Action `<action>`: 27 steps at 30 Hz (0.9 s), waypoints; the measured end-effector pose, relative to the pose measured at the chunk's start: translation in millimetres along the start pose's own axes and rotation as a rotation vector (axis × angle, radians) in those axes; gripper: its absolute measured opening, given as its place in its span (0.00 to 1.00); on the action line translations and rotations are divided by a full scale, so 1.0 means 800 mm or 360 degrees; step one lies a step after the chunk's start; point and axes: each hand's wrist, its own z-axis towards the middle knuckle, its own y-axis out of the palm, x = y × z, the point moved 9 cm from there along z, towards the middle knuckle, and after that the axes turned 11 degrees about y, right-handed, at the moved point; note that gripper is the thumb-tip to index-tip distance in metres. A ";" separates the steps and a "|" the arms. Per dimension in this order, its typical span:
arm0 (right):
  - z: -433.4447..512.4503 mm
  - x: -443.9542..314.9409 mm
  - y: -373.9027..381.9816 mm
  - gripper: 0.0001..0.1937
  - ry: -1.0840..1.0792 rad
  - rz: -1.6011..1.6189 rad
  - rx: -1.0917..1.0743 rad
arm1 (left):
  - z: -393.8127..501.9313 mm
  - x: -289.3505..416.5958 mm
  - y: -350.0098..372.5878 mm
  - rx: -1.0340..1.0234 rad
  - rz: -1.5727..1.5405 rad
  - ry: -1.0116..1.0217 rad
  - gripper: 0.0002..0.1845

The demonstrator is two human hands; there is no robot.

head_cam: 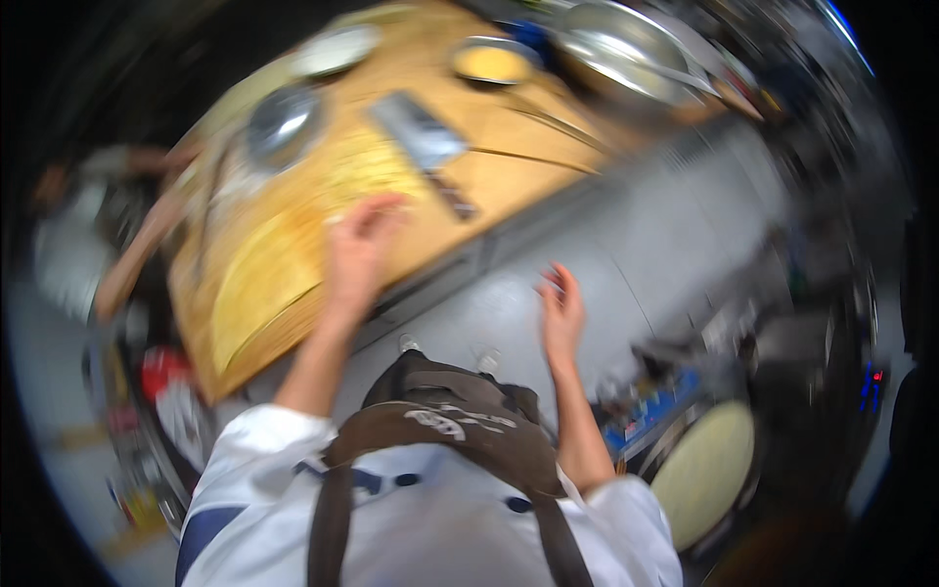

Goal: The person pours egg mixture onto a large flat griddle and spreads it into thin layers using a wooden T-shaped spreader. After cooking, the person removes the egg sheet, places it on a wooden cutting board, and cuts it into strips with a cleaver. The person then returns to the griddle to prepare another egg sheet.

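Note:
My left hand (pixel 367 235) hovers at the front of a wooden worktop, its fingers bent and apart, with nothing visible in them. Just beyond it lies a pile of thin yellow strips (pixel 363 165). A flat yellow sheet (pixel 268 282) with a curved edge, perhaps egg or dough, spreads to its left. To the right of the strips rests a cleaver (pixel 418 132), its dark handle (pixel 451 194) pointing towards me. My right hand (pixel 563 312) hangs over the floor, away from the table, with loosely curled fingers and nothing held. Motion blur hides fine detail.
On the wooden worktop (pixel 433 242) are long chopsticks (pixel 535 155), a bowl of yellow liquid (pixel 491 64), a metal bowl (pixel 285 125) and a white plate (pixel 337 50). A large metal bowl (pixel 623 51) stands far right. Another person's arm (pixel 143 242) reaches in from the left.

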 end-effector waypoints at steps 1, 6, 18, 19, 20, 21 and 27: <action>-0.021 0.006 0.025 0.19 0.0094 -0.0148 -0.0062 | -0.023 -0.019 -0.033 0.0002 0.0129 0.0002 0.10; -0.114 -0.025 0.169 0.19 -0.0240 -0.0486 -0.0329 | -0.110 -0.048 -0.259 0.0296 0.0972 0.0270 0.07; 0.030 -0.116 0.303 0.26 -0.0688 -0.1781 0.0225 | -0.067 -0.134 -0.392 -0.0102 0.1118 0.0477 0.07; 0.032 -0.115 0.304 0.27 -0.0671 -0.1789 0.0241 | -0.065 -0.139 -0.391 -0.0115 0.1092 0.0464 0.07; 0.036 -0.110 0.302 0.28 -0.0561 -0.1826 0.0261 | -0.062 -0.142 -0.391 -0.0134 0.1116 0.0472 0.07; 0.040 -0.105 0.300 0.28 -0.0456 -0.1867 0.0280 | -0.061 -0.146 -0.389 -0.0147 0.1138 0.0478 0.08; 0.042 -0.122 0.350 0.36 -0.1134 -0.2281 0.0135 | -0.054 -0.165 -0.381 -0.0050 0.1240 0.0395 0.09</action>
